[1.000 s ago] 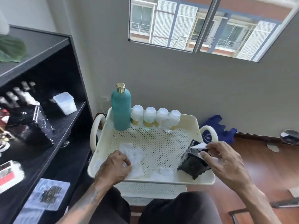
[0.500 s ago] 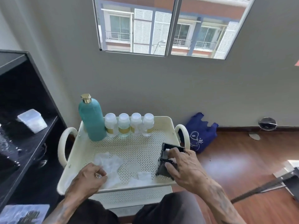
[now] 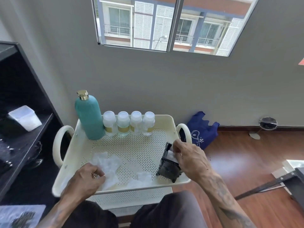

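Observation:
A cream perforated cart tray [image 3: 139, 150] stands in front of me. At its right front stands a small black box-like holder [image 3: 169, 168]. My right hand [image 3: 189, 158] is over the holder and pinches a white wipe [image 3: 171, 156] against its top opening. On the left front, my left hand [image 3: 87, 176] rests with fingers curled on a crumpled white tissue [image 3: 107, 163]. Another small tissue [image 3: 143, 177] lies near the front rim between the hands.
A teal bottle [image 3: 89, 116] with a gold cap and several clear jars [image 3: 129, 123] line the tray's back edge. A black shelf unit [image 3: 21, 132] stands left. A blue bag [image 3: 200, 129] lies on the wooden floor at right.
The view has swung to the right and up. My right hand shifted from gripping the holder's side to pinching the white wipe at its top. My left hand stays on the tissue.

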A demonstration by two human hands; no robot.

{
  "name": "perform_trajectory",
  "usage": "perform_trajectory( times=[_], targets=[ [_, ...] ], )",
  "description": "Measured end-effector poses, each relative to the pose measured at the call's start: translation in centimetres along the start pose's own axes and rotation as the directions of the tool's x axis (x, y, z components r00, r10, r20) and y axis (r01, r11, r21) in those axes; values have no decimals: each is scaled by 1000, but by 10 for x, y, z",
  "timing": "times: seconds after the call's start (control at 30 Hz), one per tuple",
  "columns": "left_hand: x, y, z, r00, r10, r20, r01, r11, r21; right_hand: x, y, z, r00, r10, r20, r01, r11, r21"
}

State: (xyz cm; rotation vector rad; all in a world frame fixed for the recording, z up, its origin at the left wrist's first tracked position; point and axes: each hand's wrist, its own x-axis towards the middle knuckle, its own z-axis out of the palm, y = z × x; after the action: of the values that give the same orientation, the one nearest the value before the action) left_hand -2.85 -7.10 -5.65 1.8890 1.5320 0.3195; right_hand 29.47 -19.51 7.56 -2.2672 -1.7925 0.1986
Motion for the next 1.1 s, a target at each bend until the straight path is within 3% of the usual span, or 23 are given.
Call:
perform_trajectory(
  times=[0.37, 0.47, 0.53, 0.67, 0.73, 0.8, 0.93, 1.1],
  targets=[
    [-2, 5, -2, 1000, -1, 1, 1, 1000, 1, -13, -5, 4, 971, -56, -232, 31, 994, -109],
    [-3, 6, -2, 1000, 6, -7, -6, 1000, 1, -14, -8, 2, 941, -57, -335, 44, 998, -46],
    [-4, 7, -2, 1000, 10, -5, -10, 1000, 4, -17, -10, 3, 964, -61, -259, 60, 998, -12],
    [-3, 8, -2, 1000, 14, -11, -14, 1000, 5, -22, -21, 12, 992, -92, 82, 104, 980, -168],
    [-3, 7, -2, 1000, 15, -12, -15, 1000, 9, -22, -21, 15, 992, -83, 98, 98, 983, -156],
    [-3, 6, -2, 1000, 15, -16, -14, 1000, 10, -23, -19, 14, 995, -99, 4, 99, 991, -90],
    [-3, 6, -1, 1000, 16, -12, -16, 1000, 20, -24, -11, 7, 913, -49, -405, 50, 999, -6],
    [-2, 5, -3, 1000, 17, -5, -17, 999, 29, -2, 4, 9, 937, 29, -349, -30, 1000, 0]
  ],
)
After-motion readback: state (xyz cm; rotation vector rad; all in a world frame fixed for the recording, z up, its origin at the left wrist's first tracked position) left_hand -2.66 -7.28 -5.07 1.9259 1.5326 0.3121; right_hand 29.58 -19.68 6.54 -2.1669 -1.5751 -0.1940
